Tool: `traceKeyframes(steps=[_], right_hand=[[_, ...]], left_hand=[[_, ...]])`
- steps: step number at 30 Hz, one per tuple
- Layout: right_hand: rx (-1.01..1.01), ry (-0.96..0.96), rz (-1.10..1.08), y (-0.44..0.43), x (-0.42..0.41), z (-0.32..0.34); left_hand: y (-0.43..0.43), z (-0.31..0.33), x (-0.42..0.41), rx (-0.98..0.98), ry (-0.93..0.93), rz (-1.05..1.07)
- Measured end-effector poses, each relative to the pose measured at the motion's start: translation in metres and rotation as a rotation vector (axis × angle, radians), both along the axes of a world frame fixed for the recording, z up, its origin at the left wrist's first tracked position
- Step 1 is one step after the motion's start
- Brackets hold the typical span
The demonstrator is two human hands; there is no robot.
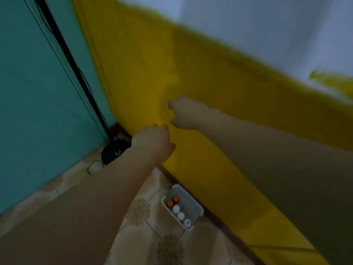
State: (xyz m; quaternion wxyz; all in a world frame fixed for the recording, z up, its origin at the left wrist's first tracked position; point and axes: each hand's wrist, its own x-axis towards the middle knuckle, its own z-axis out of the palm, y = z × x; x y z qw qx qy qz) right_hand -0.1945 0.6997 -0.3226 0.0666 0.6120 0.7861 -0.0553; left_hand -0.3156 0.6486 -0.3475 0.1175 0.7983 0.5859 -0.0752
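The person's left forearm (86, 197) lies closest to the camera and crosses the lower left of the view. Behind it, at the far left, stands a teal wall (38, 92) with a black cable (63, 44) running down it to the corner. There a round black object (111, 153) sits on the patterned tiled floor (145, 236); blur hides what it is.

The left hand (152, 143) is at the hanging side of the yellow sheet (219, 92), its fingers curled into the cloth and gripping it. Below, on the floor just beside the sheet's lower edge, is a small pale plastic tray (198, 213) holding a row of bottles (175, 208) with orange and white caps.

The right hand (186, 113) is just above and to the right of the left one, against the same sheet. Its fingers are bent with the thumb apart, but the blur makes it impossible to tell whether they hold the fabric. The right forearm (277, 159) stretches back over the sheet to the right edge. Above the yellow sheet lies a pale cloth (267, 25).
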Motion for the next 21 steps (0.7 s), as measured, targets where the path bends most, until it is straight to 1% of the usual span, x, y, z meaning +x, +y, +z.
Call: traceKeyframes(steps=[6,10,13,16,21], right_hand=[[0.147,-0.012,-0.034,-0.044,0.014,0.149],[0.165,-0.013,-0.088,-0.093,0.027,0.223],[0.169,-0.023,-0.162,-0.140,0.040,0.267],[0.181,-0.047,-0.259,-0.194,0.061,0.302],[0.225,-0.095,-0.474,-0.292,0.103,0.337]], left_hand=[[-0.033,0.139,0.006,0.138,-0.049,0.035],[-0.067,0.209,0.016,0.207,-0.097,0.008],[-0.102,0.251,0.024,0.249,-0.121,-0.046],[-0.139,0.281,0.037,0.292,-0.150,-0.151],[-0.203,0.314,0.080,0.329,-0.162,-0.343]])
